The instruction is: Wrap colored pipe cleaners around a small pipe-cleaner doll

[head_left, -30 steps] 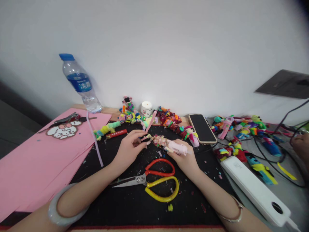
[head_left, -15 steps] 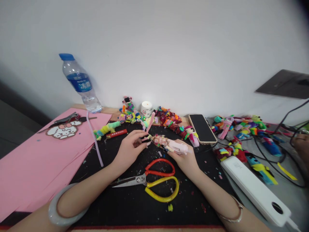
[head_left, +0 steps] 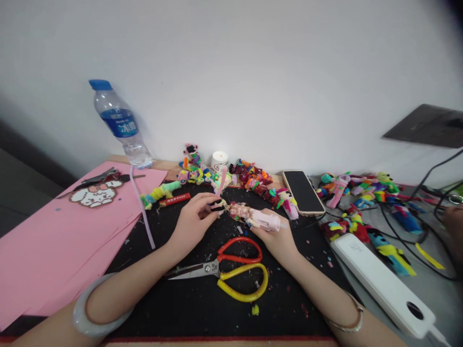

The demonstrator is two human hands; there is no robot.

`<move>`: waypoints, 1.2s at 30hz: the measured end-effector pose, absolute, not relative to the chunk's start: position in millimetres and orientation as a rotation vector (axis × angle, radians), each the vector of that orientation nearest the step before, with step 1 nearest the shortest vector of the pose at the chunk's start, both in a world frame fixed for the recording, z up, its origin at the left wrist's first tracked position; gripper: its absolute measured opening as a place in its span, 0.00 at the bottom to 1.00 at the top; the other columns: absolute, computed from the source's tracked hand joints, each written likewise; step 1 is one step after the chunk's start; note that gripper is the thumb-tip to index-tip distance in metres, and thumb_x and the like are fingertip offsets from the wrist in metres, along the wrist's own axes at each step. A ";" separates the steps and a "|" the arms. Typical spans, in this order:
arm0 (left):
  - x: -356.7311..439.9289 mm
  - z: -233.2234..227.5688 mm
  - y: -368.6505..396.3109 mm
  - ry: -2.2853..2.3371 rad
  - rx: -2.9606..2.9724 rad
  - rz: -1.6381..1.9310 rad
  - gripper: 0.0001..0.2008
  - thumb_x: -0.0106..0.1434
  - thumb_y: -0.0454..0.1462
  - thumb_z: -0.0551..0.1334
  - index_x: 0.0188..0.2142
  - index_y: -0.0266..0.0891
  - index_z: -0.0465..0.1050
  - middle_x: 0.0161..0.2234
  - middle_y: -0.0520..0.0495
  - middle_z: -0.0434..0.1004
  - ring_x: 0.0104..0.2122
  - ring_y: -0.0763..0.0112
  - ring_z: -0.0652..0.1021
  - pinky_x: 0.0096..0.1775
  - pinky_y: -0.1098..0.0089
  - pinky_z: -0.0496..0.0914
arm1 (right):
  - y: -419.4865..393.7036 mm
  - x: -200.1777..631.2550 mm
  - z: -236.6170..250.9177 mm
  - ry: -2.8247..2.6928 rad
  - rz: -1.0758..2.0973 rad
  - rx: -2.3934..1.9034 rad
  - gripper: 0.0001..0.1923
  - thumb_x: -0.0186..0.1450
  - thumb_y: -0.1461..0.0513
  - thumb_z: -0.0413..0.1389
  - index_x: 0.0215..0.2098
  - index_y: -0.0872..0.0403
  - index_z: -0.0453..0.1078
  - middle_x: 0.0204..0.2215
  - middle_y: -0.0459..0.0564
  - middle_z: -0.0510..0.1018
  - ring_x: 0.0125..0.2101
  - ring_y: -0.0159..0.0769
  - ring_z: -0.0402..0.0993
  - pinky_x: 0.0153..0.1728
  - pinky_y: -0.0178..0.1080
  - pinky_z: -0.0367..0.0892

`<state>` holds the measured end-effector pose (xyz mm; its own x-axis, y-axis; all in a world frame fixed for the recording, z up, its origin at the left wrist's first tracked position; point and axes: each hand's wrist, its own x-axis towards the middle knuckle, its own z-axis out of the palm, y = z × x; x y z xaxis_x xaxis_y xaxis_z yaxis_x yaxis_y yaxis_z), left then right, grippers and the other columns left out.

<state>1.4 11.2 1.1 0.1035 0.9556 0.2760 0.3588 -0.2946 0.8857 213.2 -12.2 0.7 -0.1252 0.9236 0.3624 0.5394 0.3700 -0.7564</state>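
Note:
My right hand [head_left: 278,237] grips a pink pen-like stick [head_left: 265,220] wrapped in mixed-colour fuzzy wire, lying just above the black mat [head_left: 202,308]. My left hand [head_left: 192,220] pinches a pink pipe cleaner [head_left: 221,182] at the stick's left tip; its free end stands up and back. Scissors [head_left: 231,270] with one red and one yellow handle lie on the mat, just in front of both hands.
Pink paper sheets [head_left: 54,241] with a bead sheep lie left, a water bottle [head_left: 121,125] behind them. Wrapped fuzzy figures [head_left: 253,180] line the wall. A phone [head_left: 303,192], a white power bank [head_left: 383,284], cables and more figures fill the right. Another person's hand [head_left: 455,217] shows at the far right.
The pipe cleaner's free end has swung slightly left and more upright as my left fingers turn at the stick's tip. The other person's hand has drawn back a little.

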 end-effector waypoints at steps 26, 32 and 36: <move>-0.1 -0.2 9.9 1.247 1.806 1.126 0.13 0.55 0.29 0.60 0.40 0.39 0.73 0.43 0.46 0.72 0.35 0.71 0.74 0.34 0.71 0.70 | -13.0 213.0 -0.2 -1.738 0.643 -1.309 0.06 0.54 0.64 0.59 0.22 0.54 0.65 0.20 0.45 0.72 0.24 0.35 0.69 0.22 0.33 0.61; -0.5 -0.4 10.0 1.245 1.798 1.130 0.13 0.55 0.29 0.60 0.40 0.40 0.73 0.44 0.47 0.72 0.37 0.70 0.74 0.35 0.71 0.70 | -13.1 213.3 0.4 -1.726 0.631 -1.304 0.07 0.54 0.64 0.59 0.22 0.55 0.64 0.21 0.45 0.71 0.22 0.33 0.67 0.24 0.34 0.62; -0.5 0.0 10.2 1.259 1.788 1.151 0.13 0.54 0.29 0.60 0.40 0.39 0.73 0.43 0.47 0.72 0.36 0.71 0.74 0.35 0.71 0.70 | -13.6 213.7 -0.3 -1.729 0.633 -1.311 0.07 0.55 0.63 0.59 0.23 0.55 0.65 0.21 0.45 0.72 0.22 0.32 0.67 0.25 0.34 0.62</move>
